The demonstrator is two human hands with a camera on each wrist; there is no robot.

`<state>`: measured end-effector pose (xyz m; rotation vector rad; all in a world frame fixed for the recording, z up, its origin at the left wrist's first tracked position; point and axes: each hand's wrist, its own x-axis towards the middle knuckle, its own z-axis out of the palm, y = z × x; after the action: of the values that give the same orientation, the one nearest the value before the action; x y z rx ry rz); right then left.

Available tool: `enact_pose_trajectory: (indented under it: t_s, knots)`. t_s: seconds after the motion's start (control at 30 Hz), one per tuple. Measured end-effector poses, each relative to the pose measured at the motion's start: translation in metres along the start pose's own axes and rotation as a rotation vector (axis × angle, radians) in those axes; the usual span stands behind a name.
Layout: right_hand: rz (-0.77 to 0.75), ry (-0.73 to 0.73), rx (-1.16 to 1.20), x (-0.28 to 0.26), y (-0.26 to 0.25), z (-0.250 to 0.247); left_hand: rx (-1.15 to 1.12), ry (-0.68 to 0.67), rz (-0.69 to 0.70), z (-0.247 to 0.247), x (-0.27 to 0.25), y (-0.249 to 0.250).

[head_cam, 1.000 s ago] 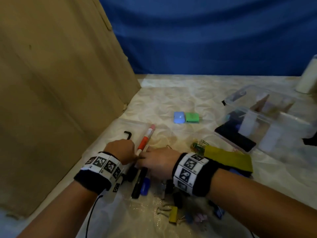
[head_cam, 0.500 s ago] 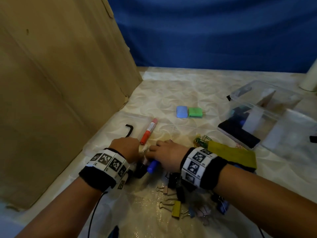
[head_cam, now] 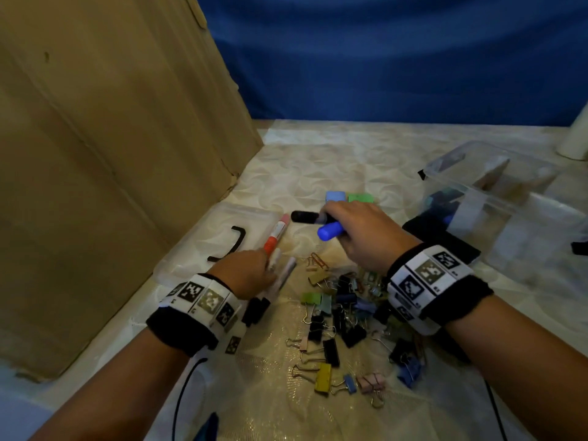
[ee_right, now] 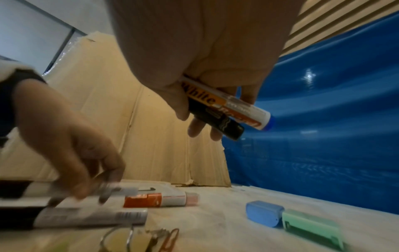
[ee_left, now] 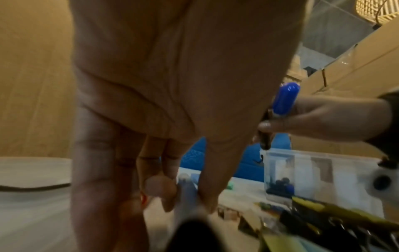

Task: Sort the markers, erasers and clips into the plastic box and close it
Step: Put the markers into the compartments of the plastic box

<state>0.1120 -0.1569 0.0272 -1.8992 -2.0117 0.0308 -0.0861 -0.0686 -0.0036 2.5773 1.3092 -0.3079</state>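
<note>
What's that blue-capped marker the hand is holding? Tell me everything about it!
The blue marker is a whiteboard marker with a white plastic barrel, an orange label reading "White", a rounded blue cap and a blue end. The right hand grips it, lifted above the table and tilted, together with a black marker pressed alongside it. The fingers cover its middle. It touches nothing but the hand and that black marker.

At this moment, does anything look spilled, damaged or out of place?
Nothing damaged. The binder clips lie in a loose, tangled heap on the table, unsorted. The plastic box is open, its lid lying apart by the cardboard.
</note>
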Motion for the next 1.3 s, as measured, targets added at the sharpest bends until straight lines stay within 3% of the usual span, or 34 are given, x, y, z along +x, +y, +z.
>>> enact_pose_trajectory:
  t_s: [0.13,0.3,0.43,0.5,0.57,0.7,0.83,0.97,1.1,1.2,1.3]
  knots:
    - [0.017,0.054,0.024,-0.001,0.002,-0.009,0.081,-0.108,-0.031,0.015,0.004,0.008]
    - [0.03,0.051,-0.004,-0.006,0.006,-0.012,0.132,-0.131,-0.023,0.021,0.005,0.02]
    - [0.069,0.022,-0.028,-0.012,0.014,-0.015,-0.029,-0.016,0.029,0.0,0.016,0.014]
    - [0.082,0.004,-0.047,-0.015,0.019,-0.018,-0.012,0.118,-0.039,-0.019,0.028,0.008]
    - [0.087,-0.027,-0.063,-0.02,0.022,-0.019,0.002,0.159,-0.118,-0.034,0.041,0.004]
    - [0.096,-0.114,-0.022,-0.027,0.025,-0.019,0.019,0.092,-0.105,-0.035,0.067,-0.003]
    - [0.063,-0.103,0.041,-0.035,0.031,-0.022,0.089,0.091,-0.06,-0.028,0.082,0.002]
    - [0.156,-0.138,-0.036,-0.047,0.04,-0.029,0.115,0.053,-0.116,-0.023,0.092,0.008]
    - [0.204,-0.185,0.014,-0.06,0.054,-0.038,0.25,-0.004,-0.087,-0.013,0.108,0.005]
    - [0.18,-0.087,-0.032,-0.061,0.065,-0.055,0.198,0.018,-0.091,-0.019,0.102,0.014]
    - [0.164,0.191,-0.061,-0.048,0.083,-0.088,-0.015,0.021,-0.114,-0.032,0.096,0.031]
